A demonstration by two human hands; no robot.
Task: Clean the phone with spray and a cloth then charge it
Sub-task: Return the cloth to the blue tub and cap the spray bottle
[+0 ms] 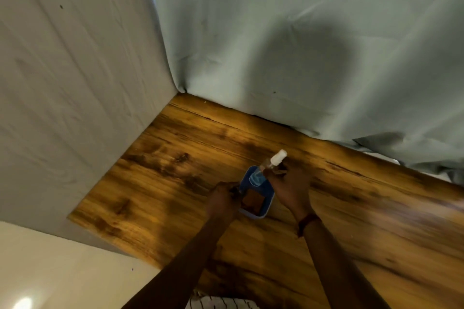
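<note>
A small spray bottle (276, 159) with a white cap and blue liquid leans tilted, its lower end inside a small blue container (253, 214) on the wooden table (155, 183). My right hand (288, 189) is closed around the bottle's neck just under the cap. On the container's left rim my left hand (221, 200) grips the edge. Something brown shows inside the container, and I cannot tell what it is. No phone, cloth or charger is visible.
Grey-green cloth sheets hang behind the table (301, 45) and along its left side (75, 83). A crumpled fold of the cloth lies on the table at the far right (426, 153). Pale floor shows at the lower left (50, 271).
</note>
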